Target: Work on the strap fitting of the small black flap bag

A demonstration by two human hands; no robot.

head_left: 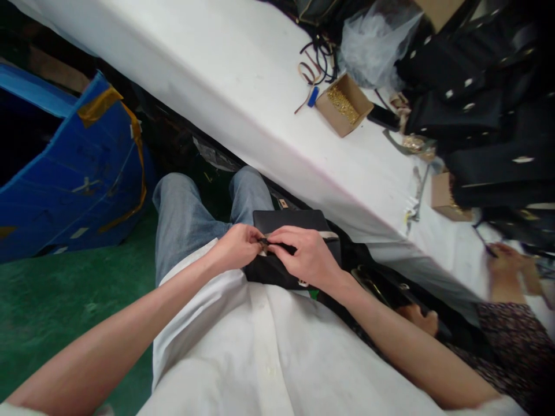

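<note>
A black handbag [289, 221] rests on my lap, with a pale strip along its middle and a small gold-coloured fitting [303, 283] near its lower edge. Over the bag, my left hand [241, 247] pinches a small dark piece [263, 241] at the bag's left side. The fingertips of my right hand [307, 254] close on the same piece from the other side. My fingers cover much of it, so its exact kind is unclear.
Alongside runs a white-covered table [243, 75]. It bears a small cardboard box [342, 110] of gold-coloured bits, another small box [446, 196], clear plastic [377, 46] and several black bags [459, 110]. A blue bin [87, 167] stands left. A co-worker's hands [505, 266] are at right.
</note>
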